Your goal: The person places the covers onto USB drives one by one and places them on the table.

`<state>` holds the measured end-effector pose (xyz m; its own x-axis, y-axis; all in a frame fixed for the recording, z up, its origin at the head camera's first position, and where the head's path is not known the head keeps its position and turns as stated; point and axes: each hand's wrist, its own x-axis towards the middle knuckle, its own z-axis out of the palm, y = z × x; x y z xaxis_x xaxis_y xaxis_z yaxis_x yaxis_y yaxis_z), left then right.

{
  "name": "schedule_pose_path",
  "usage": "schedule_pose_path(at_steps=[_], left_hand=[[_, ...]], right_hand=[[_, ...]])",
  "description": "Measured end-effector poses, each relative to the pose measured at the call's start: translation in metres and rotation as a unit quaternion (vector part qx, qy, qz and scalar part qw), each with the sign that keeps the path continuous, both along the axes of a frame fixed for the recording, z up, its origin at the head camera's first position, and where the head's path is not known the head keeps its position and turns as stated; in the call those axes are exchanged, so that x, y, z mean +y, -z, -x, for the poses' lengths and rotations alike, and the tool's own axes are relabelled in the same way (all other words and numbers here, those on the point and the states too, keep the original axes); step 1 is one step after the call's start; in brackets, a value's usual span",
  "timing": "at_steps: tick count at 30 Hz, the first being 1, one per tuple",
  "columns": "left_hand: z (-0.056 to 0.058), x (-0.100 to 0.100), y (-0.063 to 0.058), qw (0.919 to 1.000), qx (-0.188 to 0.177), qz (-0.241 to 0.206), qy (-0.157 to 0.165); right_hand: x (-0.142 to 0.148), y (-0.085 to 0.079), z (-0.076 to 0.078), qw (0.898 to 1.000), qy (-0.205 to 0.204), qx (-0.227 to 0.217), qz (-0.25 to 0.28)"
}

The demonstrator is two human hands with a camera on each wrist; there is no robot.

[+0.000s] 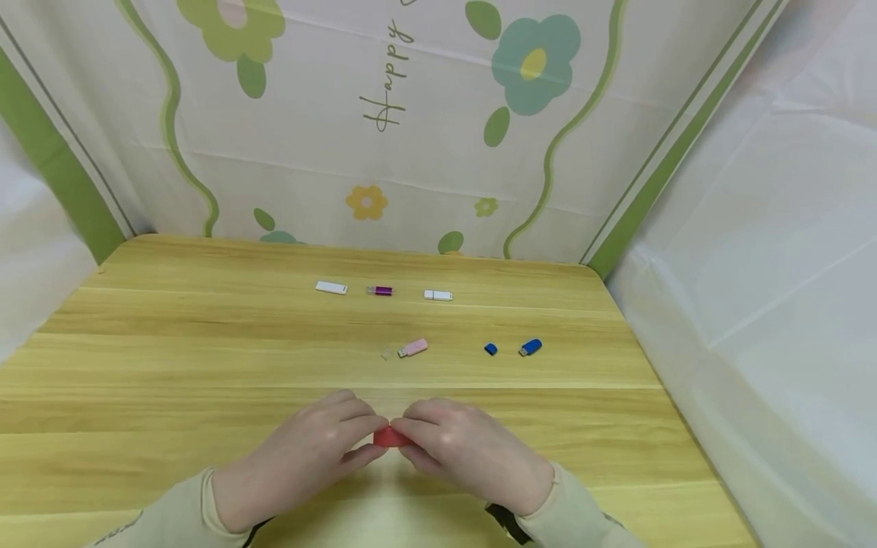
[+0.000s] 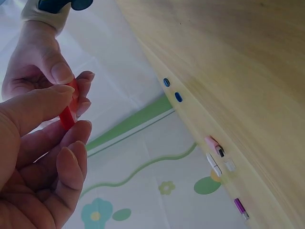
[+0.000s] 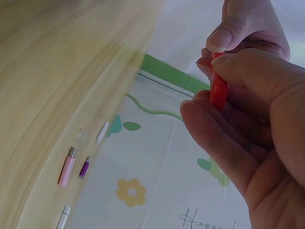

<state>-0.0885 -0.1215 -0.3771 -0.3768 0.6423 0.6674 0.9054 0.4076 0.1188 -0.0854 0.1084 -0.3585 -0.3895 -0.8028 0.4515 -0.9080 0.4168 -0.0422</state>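
Observation:
A small red USB stick [image 1: 389, 437] is held level between both hands near the front of the table. The left hand [image 1: 311, 453] pinches one end between thumb and fingers. On the other end the right hand [image 1: 473, 453] has the same kind of pinch. In the left wrist view the red stick [image 2: 68, 118] shows between the fingertips; the right wrist view shows its smooth red side [image 3: 218, 93]. Fingers cover most of it. Just beyond the hands lie a pink USB stick [image 1: 414, 348] with its plug bare and a clear cap [image 1: 386, 354] beside it.
To the right lie a blue USB stick [image 1: 530, 347], plug bare, and its blue cap [image 1: 491, 348]. Farther back, a white stick [image 1: 332, 288], a purple stick [image 1: 381, 291] and another white stick [image 1: 438, 295] form a row. A printed curtain [image 1: 425, 167] hangs behind the wooden table [image 1: 205, 342].

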Motion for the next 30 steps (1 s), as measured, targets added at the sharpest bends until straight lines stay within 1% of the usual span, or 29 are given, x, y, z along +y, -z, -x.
schedule_pose_path(at_steps=[4,8,12,17,20,24,28,30], left_hand=[[0.001,-0.002,-0.002,1.0,0.002,0.006,0.0],[0.002,-0.003,-0.004,0.9998,0.007,0.019,0.0],[0.006,-0.005,-0.006,0.9995,0.011,0.029,0.007],[0.01,-0.008,-0.008,0.9995,0.01,0.025,0.016],[0.01,-0.009,-0.011,0.9996,0.011,0.024,0.012],[0.012,-0.011,-0.014,0.9995,0.016,0.025,0.004],[0.017,-0.014,-0.012,0.9997,0.01,0.021,0.007],[0.023,-0.016,-0.009,0.9998,-0.004,0.02,0.002]], right_hand=[[-0.002,0.001,0.0,1.0,0.004,-0.008,-0.001],[-0.005,-0.001,0.002,1.0,0.004,0.01,-0.004],[-0.008,-0.003,0.003,1.0,0.007,0.021,-0.006],[-0.011,-0.005,0.006,1.0,0.012,0.027,-0.009],[-0.014,-0.006,0.007,0.999,0.015,0.03,-0.009],[-0.018,-0.007,0.01,0.999,0.017,0.048,-0.019],[-0.023,-0.007,0.018,0.997,0.009,0.066,-0.027],[-0.026,-0.006,0.028,0.998,0.002,0.055,-0.028]])
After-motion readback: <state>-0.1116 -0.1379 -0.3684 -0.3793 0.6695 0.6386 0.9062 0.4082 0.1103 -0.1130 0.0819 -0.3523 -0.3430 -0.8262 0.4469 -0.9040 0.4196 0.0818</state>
